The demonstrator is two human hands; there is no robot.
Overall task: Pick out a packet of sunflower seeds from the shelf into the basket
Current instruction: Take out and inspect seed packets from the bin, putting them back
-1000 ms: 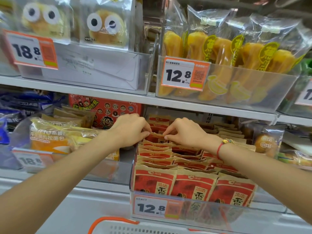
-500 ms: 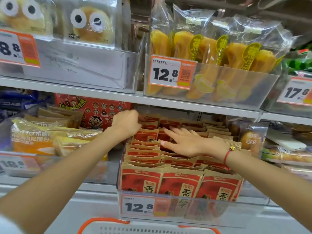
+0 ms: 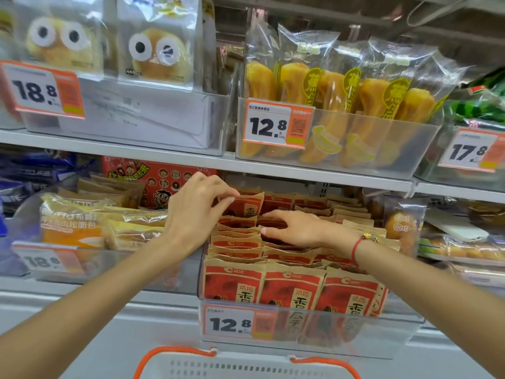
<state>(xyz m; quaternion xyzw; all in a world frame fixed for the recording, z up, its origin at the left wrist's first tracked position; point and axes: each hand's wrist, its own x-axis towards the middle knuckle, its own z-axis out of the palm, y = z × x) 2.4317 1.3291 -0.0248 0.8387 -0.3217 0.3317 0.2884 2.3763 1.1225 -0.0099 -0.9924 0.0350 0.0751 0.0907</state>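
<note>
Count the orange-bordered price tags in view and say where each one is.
5. Upper shelf: 18.8 tag at left, 12.8 tag in the middle, 17.8 tag at right. Lower shelf: blurred 18.8 tag at left, 12.8 tag on the seed bin. Others may lie outside the frame.

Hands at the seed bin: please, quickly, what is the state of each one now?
Left hand: fingers pinch the top edge of a raised sunflower seed packet.
Right hand: open, fingers straight, resting on the packet rows, holding nothing.
</note>
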